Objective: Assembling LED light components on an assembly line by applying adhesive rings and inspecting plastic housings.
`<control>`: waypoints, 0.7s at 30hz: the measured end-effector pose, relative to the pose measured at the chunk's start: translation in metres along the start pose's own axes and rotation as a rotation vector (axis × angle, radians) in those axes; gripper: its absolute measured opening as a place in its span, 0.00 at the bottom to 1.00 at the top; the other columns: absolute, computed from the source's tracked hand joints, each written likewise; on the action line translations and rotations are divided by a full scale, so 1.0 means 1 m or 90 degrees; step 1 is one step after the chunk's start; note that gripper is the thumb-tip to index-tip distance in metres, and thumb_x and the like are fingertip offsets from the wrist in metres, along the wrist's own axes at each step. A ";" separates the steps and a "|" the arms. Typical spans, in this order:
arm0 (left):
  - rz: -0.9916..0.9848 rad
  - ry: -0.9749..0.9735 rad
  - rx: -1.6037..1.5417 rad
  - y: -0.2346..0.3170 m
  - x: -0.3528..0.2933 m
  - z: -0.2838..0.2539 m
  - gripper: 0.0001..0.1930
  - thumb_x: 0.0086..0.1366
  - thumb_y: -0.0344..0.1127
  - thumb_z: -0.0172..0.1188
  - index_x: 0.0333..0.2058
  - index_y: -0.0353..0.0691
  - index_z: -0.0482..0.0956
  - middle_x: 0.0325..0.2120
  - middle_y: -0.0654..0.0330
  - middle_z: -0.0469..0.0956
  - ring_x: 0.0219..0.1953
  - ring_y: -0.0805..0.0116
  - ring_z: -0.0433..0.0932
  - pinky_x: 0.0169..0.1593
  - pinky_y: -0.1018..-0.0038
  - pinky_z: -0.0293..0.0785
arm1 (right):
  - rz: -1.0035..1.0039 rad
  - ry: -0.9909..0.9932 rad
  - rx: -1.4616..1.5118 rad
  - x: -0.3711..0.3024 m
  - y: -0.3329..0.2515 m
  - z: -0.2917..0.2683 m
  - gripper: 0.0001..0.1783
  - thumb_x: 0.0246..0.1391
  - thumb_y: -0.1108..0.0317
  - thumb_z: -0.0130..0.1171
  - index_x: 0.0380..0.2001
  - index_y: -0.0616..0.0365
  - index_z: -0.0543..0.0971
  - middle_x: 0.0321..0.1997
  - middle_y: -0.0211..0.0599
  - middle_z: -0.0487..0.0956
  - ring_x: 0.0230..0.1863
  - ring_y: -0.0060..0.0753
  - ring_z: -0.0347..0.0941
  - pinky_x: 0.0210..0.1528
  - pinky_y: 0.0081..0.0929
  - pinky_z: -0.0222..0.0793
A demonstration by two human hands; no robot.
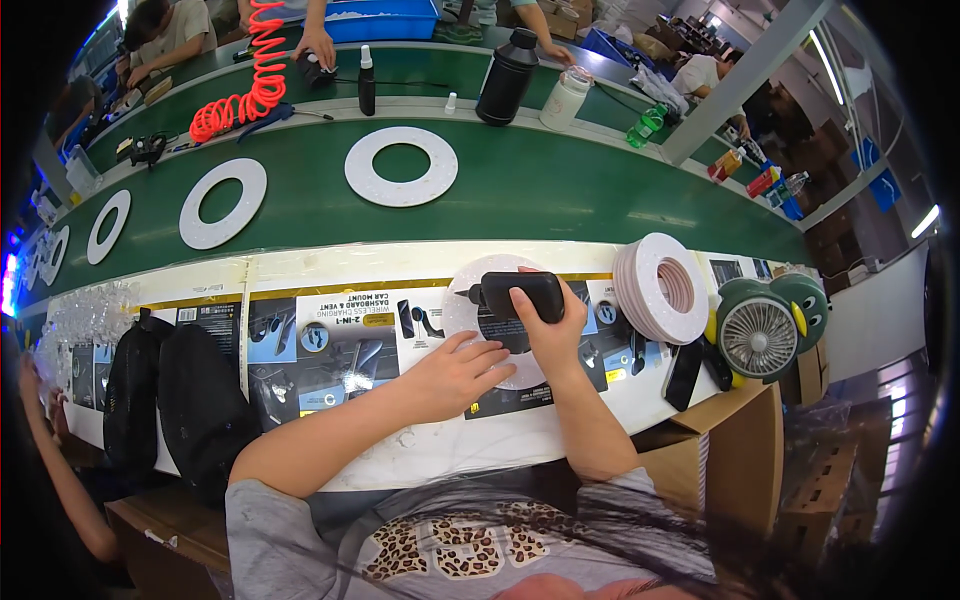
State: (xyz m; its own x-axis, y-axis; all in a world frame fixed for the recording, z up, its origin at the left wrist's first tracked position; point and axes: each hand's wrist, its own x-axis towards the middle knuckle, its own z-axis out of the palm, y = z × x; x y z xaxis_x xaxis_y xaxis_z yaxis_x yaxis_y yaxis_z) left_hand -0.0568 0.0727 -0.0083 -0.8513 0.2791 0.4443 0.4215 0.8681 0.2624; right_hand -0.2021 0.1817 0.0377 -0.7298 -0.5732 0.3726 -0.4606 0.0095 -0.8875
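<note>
Work in hand is found under way on one white ring [460, 312], which lies flat on the worktop [365, 465] directly in front of the person, over printed sheets [340, 350]. Condition of hands: the right hand [555, 325] is closed firmly about a black hand tool [535, 294], held above the ring with its pointed tip directed left; whether the tip touches the ring cannot be determined. The left hand [468, 372] is palm down with fingers extended and slightly parted, resting at the ring's near left edge and gripping nothing that can be seen. A stack of rings [645, 285] stands just right of the ring, near the green fan [758, 335]. Beyond the worktop, at least four loose rings [445, 168] lie spaced out along the green belt [320, 200]. Progress, in this inspector's judgement: the ring in front appears partway through, being neither stacked nor on the belt, and the tool is not yet set down. Which rings are finished and which await handling cannot be established, as no visible mark separates the stack from those on the belt
</note>
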 end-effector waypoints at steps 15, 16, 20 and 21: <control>0.010 0.026 0.024 0.001 0.000 0.001 0.21 0.54 0.28 0.55 0.49 0.41 0.72 0.51 0.56 0.74 0.55 0.61 0.70 0.61 0.59 0.61 | -0.160 0.064 -0.077 -0.004 0.013 0.000 0.12 0.46 0.66 0.67 0.29 0.64 0.78 0.26 0.43 0.79 0.26 0.39 0.76 0.31 0.29 0.71; 0.010 0.027 0.024 0.001 0.001 0.001 0.21 0.54 0.28 0.55 0.49 0.41 0.72 0.51 0.56 0.74 0.55 0.61 0.70 0.61 0.59 0.61 | -0.161 0.065 -0.085 -0.003 0.013 0.000 0.12 0.46 0.66 0.67 0.29 0.64 0.78 0.26 0.43 0.79 0.26 0.39 0.76 0.30 0.29 0.71; 0.006 0.035 0.013 0.000 -0.001 -0.001 0.21 0.53 0.28 0.56 0.49 0.40 0.73 0.50 0.55 0.74 0.55 0.61 0.71 0.60 0.59 0.62 | -0.155 0.054 -0.098 -0.003 0.012 0.004 0.13 0.48 0.64 0.67 0.29 0.65 0.78 0.25 0.43 0.78 0.25 0.39 0.75 0.29 0.29 0.70; 0.007 0.033 0.011 0.000 0.000 -0.001 0.22 0.53 0.28 0.56 0.49 0.40 0.73 0.50 0.55 0.74 0.55 0.61 0.71 0.60 0.59 0.62 | -0.155 0.054 -0.100 -0.003 0.012 0.004 0.13 0.48 0.64 0.67 0.29 0.65 0.78 0.25 0.43 0.78 0.25 0.39 0.75 0.29 0.29 0.70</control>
State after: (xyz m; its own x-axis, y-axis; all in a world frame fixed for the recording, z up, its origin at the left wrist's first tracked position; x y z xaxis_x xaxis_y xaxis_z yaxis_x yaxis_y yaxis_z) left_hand -0.0558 0.0722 -0.0072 -0.8286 0.2676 0.4917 0.4253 0.8721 0.2420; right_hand -0.2036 0.1804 0.0249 -0.6252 -0.5032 0.5966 -0.6946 0.0102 -0.7193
